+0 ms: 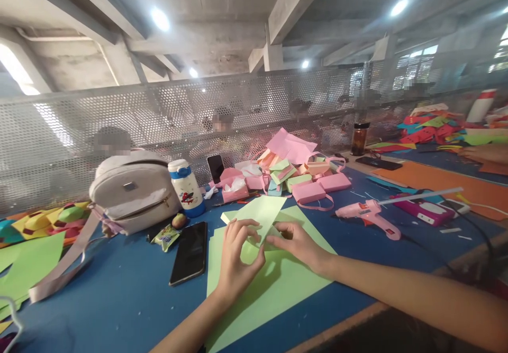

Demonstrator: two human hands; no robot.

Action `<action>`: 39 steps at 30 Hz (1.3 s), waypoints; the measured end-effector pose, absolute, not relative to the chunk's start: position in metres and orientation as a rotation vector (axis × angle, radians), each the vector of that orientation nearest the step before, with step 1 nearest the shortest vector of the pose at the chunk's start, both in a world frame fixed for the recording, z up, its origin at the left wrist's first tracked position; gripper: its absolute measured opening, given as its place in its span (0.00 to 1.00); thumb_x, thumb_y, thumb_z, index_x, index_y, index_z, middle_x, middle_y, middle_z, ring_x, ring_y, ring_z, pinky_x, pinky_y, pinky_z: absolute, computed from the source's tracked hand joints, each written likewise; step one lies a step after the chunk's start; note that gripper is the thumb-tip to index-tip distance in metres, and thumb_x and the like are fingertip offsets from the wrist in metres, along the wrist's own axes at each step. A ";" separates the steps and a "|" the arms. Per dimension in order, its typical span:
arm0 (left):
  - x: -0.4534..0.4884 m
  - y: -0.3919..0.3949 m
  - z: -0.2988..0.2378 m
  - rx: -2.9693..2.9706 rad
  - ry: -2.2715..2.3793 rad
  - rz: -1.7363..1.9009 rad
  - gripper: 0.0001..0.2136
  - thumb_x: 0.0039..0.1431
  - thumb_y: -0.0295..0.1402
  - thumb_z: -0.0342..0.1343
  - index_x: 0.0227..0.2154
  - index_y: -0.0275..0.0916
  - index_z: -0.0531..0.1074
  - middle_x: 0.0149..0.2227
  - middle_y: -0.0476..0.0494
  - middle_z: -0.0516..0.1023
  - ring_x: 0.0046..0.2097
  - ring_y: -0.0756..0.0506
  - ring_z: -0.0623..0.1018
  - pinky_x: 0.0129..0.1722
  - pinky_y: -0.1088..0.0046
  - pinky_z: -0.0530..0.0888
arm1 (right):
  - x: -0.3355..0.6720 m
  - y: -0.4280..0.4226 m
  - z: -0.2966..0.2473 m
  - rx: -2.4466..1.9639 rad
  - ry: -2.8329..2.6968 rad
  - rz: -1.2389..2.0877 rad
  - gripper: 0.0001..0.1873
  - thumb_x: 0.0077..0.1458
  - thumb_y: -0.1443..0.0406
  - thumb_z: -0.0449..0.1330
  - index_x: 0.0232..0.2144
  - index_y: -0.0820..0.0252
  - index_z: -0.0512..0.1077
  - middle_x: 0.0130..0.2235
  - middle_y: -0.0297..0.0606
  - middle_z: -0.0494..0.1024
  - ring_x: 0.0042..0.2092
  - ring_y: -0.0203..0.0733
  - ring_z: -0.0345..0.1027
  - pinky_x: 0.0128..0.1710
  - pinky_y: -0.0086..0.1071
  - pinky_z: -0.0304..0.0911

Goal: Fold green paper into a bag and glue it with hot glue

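Note:
Both my hands hold a partly folded sheet of light green paper (266,213), raised above several flat green sheets (246,310) on the blue table. My left hand (240,255) grips its left side, fingers behind and thumb near the lower edge. On the other side, my right hand (296,242) pinches the lower right part between thumb and fingers. One end of the folded paper sticks out past the left fingers. A black phone (189,252) lies left of the green sheets. To the right, a pink glue gun (369,216) rests on its side.
A pile of pink, green and orange paper pieces (293,170) stands at the back. A white and blue bottle (186,189) and a pale backpack (133,189) stand at left. A purple device (424,210) lies at right. Behind runs a perforated metal screen (159,115). Another person's hand (484,154) shows at far right.

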State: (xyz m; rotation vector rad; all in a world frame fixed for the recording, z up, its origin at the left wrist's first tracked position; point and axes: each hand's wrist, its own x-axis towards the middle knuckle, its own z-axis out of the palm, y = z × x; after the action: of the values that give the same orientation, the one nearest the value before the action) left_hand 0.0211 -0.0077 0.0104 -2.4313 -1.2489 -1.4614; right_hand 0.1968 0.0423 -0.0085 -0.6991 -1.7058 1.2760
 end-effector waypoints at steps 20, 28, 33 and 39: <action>0.019 0.001 -0.010 -2.543 -1.413 -1.235 0.29 0.60 0.30 0.54 0.63 0.47 0.53 0.64 0.36 0.62 0.65 0.36 0.63 0.63 0.48 0.60 | 0.202 0.038 -0.004 -0.708 -1.638 1.427 0.20 0.58 0.50 0.59 0.25 0.59 0.66 0.27 0.30 0.58 0.30 0.35 0.50 0.30 0.31 0.46; 0.007 0.004 0.001 -2.648 -1.422 -1.294 0.25 0.70 0.39 0.46 0.67 0.51 0.50 0.69 0.39 0.56 0.70 0.37 0.56 0.67 0.43 0.48 | 0.203 0.042 0.001 -0.703 -1.700 1.426 0.26 0.55 0.46 0.61 0.20 0.59 0.61 0.23 0.27 0.54 0.27 0.34 0.48 0.27 0.30 0.46; -0.008 0.014 0.019 -2.462 -1.509 -1.606 0.21 0.70 0.40 0.46 0.63 0.45 0.60 0.67 0.38 0.61 0.68 0.39 0.59 0.65 0.53 0.59 | 0.204 0.038 0.009 -0.620 -1.873 1.418 0.25 0.55 0.46 0.60 0.23 0.61 0.69 0.25 0.33 0.65 0.29 0.37 0.58 0.30 0.31 0.53; -0.009 0.016 0.027 -2.708 -1.435 -1.406 0.17 0.67 0.38 0.51 0.56 0.44 0.67 0.56 0.38 0.73 0.59 0.39 0.71 0.59 0.58 0.67 | 0.205 0.036 0.003 -0.534 -2.129 1.320 0.16 0.57 0.56 0.60 0.26 0.62 0.74 0.28 0.35 0.69 0.32 0.38 0.61 0.33 0.31 0.56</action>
State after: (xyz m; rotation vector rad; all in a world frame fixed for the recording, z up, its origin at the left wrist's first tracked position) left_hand -0.0095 0.0164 0.0267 -2.7082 -1.4353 -1.4059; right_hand 0.2050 0.0363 0.0030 -0.5342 -2.1293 1.3199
